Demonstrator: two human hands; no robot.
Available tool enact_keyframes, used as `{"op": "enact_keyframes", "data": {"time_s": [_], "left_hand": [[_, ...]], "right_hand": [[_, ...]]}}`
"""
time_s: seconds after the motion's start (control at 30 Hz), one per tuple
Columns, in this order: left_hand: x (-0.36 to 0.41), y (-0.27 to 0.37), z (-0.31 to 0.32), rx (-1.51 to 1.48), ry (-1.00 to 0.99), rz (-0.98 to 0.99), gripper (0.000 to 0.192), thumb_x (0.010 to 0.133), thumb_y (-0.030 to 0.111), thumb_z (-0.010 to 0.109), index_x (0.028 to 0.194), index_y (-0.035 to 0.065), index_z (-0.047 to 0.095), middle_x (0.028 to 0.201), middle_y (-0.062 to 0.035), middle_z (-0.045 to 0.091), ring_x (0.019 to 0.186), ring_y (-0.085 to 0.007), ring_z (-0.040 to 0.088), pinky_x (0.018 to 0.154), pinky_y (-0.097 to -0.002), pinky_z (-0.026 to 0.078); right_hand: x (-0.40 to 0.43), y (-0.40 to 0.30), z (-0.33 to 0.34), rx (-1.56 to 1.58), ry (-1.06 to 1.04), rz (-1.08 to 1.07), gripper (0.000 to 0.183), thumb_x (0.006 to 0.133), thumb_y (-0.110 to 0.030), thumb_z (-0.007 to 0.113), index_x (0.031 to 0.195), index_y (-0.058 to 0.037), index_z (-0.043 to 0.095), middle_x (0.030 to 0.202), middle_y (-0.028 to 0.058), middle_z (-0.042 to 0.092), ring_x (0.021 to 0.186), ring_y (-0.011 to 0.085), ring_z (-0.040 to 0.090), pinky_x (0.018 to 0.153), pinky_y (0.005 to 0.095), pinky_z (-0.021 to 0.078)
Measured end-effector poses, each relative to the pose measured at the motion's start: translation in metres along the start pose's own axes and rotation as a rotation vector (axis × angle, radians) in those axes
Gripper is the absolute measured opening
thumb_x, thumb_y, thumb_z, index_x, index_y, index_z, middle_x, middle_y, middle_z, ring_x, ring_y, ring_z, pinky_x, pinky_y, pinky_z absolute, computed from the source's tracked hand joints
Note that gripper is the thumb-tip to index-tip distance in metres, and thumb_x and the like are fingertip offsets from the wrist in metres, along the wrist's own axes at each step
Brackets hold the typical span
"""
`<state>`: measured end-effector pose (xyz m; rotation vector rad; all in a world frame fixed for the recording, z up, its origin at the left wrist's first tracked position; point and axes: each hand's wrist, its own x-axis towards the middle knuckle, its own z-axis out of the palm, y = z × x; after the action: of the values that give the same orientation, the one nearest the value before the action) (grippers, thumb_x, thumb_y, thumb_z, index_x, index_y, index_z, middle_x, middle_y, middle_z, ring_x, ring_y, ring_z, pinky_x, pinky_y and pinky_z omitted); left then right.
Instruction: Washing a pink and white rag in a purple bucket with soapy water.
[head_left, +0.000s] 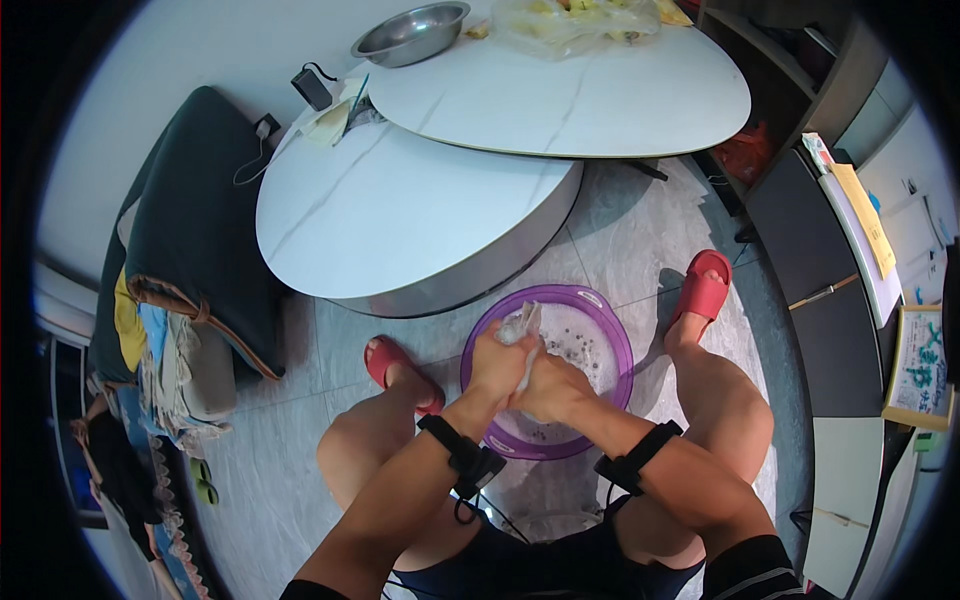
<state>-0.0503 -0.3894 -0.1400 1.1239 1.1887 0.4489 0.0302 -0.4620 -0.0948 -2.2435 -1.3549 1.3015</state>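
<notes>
A purple plastic basin (624, 360) full of soapy, foamy water (581, 326) stands on the floor between my feet. Over it, my left hand (499, 364) and my right hand (551, 386) are pressed together around a wet, whitish cloth (529, 322). One end of the cloth sticks up past my fingers, and the rest is hidden between my palms. Suds cling to the cloth beside my left fingers. Black straps with small devices circle both wrists.
Ahead is a two-level white table (420, 202) with a steel bowl (412, 34) and a plastic bag of fruit (574, 26). A sofa (191, 225) stands left, a cabinet (802, 217) right. Another person (120, 457) is at the far left. Red slippers (701, 289) flank the basin.
</notes>
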Motion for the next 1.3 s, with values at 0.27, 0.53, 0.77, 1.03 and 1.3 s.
{"op": "enact_keyframes", "data": {"time_s": [0.27, 0.53, 0.77, 1.03, 1.3], "left_hand": [[0.008, -0.016, -0.001, 0.302, 0.145, 0.094, 0.060, 0.074, 0.023, 0.069, 0.122, -0.0056, 0.047, 0.100, -0.0260, 0.063, 0.095, -0.0342, 0.063, 0.079, -0.0367, 0.049], [0.013, -0.015, -0.003, 0.211, 0.107, 0.154, 0.054, 0.073, 0.029, 0.070, 0.113, -0.0020, 0.051, 0.097, -0.0228, 0.063, 0.090, -0.0332, 0.063, 0.078, -0.0378, 0.048], [-0.014, 0.033, -0.002, -0.239, -0.207, -0.030, 0.045, 0.078, 0.024, 0.072, 0.112, 0.0000, 0.053, 0.098, -0.0098, 0.062, 0.084, -0.0178, 0.061, 0.073, -0.0304, 0.049], [-0.033, 0.060, -0.022, -0.368, -0.395, 0.035, 0.029, 0.083, 0.016, 0.067, 0.107, 0.0007, 0.058, 0.097, -0.0057, 0.063, 0.085, -0.0138, 0.060, 0.075, -0.0280, 0.048], [-0.055, 0.094, -0.052, -0.607, -0.484, 0.217, 0.025, 0.082, 0.012, 0.065, 0.105, 0.0030, 0.058, 0.098, -0.0047, 0.061, 0.090, -0.0140, 0.058, 0.080, -0.0310, 0.048]], "right_hand": [[0.002, -0.001, 0.001, -0.036, -0.016, -0.062, 0.078, 0.069, -0.041, 0.070, 0.124, 0.0033, 0.039, 0.105, 0.0182, 0.063, 0.098, 0.0307, 0.062, 0.081, 0.0381, 0.0503], [0.003, -0.003, -0.003, -0.083, 0.021, 0.009, 0.079, 0.067, -0.040, 0.070, 0.125, 0.0033, 0.038, 0.104, 0.0188, 0.063, 0.097, 0.0315, 0.062, 0.082, 0.0381, 0.0498], [-0.009, -0.004, -0.030, 0.066, 0.040, -0.045, 0.091, 0.058, -0.036, 0.074, 0.125, 0.0134, 0.035, 0.098, 0.0257, 0.062, 0.093, 0.0356, 0.063, 0.081, 0.0372, 0.0495], [-0.015, 0.014, -0.052, 0.333, -0.044, -0.389, 0.101, 0.073, -0.044, 0.070, 0.138, 0.0102, 0.016, 0.130, 0.0215, 0.045, 0.119, 0.0294, 0.048, 0.094, 0.0332, 0.0422], [-0.015, 0.016, -0.041, 1.350, -0.458, -0.368, 0.081, 0.085, -0.068, 0.036, 0.141, -0.0103, 0.030, 0.133, 0.0110, 0.045, 0.116, 0.0227, 0.049, 0.089, 0.0425, 0.0446]]}}
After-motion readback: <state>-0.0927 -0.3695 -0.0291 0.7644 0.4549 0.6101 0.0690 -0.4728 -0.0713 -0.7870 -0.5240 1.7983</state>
